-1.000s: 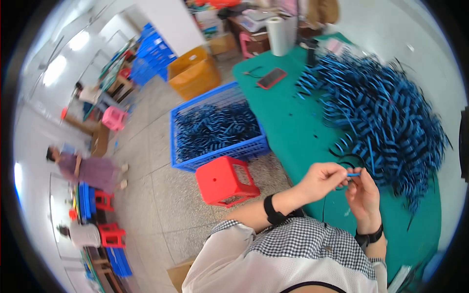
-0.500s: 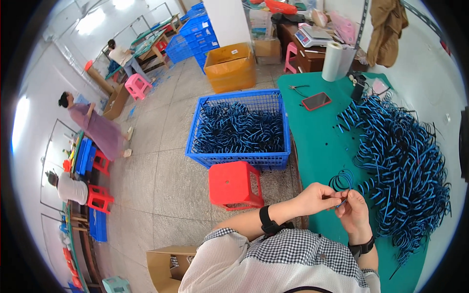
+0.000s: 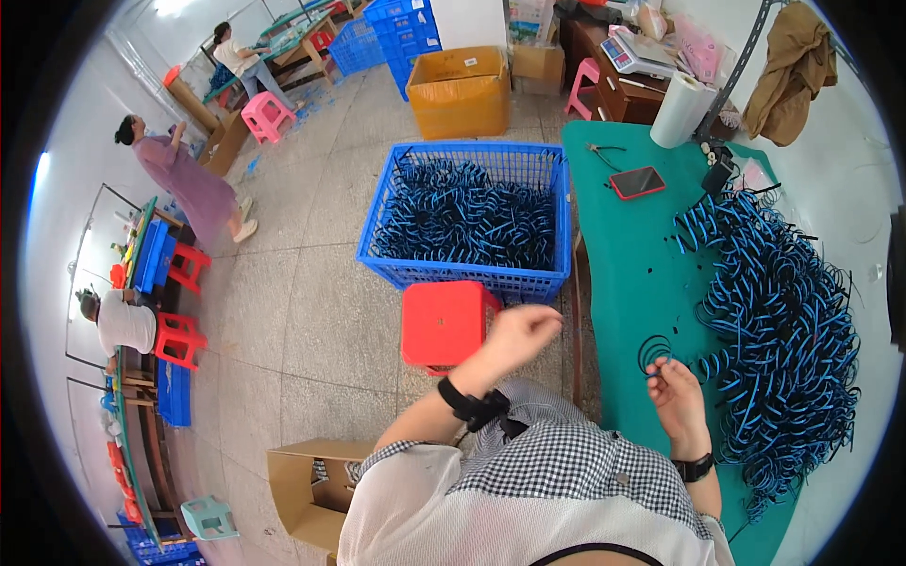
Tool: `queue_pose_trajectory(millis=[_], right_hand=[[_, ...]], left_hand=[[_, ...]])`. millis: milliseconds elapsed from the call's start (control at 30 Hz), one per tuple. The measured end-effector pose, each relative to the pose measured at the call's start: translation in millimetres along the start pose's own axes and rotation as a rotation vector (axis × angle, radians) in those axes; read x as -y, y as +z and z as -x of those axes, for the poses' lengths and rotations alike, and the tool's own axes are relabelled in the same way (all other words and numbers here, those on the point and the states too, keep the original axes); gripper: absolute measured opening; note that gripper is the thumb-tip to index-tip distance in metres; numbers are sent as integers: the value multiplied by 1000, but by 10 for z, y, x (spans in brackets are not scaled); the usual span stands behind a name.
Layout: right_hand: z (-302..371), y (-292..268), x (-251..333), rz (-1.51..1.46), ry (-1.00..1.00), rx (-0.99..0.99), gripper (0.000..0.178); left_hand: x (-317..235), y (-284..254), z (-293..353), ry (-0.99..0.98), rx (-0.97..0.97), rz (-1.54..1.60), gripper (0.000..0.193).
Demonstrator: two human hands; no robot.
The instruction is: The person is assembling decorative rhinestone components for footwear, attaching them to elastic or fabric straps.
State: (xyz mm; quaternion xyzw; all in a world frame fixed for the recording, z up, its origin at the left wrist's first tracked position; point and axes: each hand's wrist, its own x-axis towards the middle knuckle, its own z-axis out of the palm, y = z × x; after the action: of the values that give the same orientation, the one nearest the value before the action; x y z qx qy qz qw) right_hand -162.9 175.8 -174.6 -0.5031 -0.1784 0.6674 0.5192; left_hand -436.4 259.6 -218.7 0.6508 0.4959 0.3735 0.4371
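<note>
Over the near part of the green table (image 3: pixel 618 283), my right hand (image 3: pixel 678 401) pinches a loose dark blue-black spiral coil (image 3: pixel 654 354) between thumb and fingers. The loops stick up past the fingertips. My left hand (image 3: pixel 527 338) is apart from it, above the gap between the red stool (image 3: pixel 442 323) and the table. Its fingers are curled together and slightly blurred; whether anything small is in them cannot be seen. To the right of my right hand lies a large heap of similar blue-black coils (image 3: pixel 779 349).
A blue crate (image 3: pixel 373 247) full of coils stands beyond the red stool. On the table lie a phone (image 3: pixel 638 182), pliers (image 3: pixel 604 151) and a white roll (image 3: pixel 681 111). An open cardboard box (image 3: pixel 302 505) is at lower left. Several people are farther off at left.
My left hand has let go of the coil and moved left, away from my right hand, toward the red stool. The right hand keeps the coil. The view has shifted.
</note>
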Motion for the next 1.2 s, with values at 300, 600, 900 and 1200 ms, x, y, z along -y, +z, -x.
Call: queue_pose_trajectory(millis=[300,600,900,1200], right_hand=[[214,-83,-124,-9,39,133,11],[922,-1018,-494,-151,10,-63,9],[1163,-1229,-497,-337,17,-44,6],[1391,-1117,-608,-455,-21,216,8]], left_hand=[[634,114,92,-460,-110,311,66],[1507,-442,-132,-714,-356,-314,62],[-668,1398,1029,93,456,-78,25],[-1162,1749,1695,329,376,-145,15]])
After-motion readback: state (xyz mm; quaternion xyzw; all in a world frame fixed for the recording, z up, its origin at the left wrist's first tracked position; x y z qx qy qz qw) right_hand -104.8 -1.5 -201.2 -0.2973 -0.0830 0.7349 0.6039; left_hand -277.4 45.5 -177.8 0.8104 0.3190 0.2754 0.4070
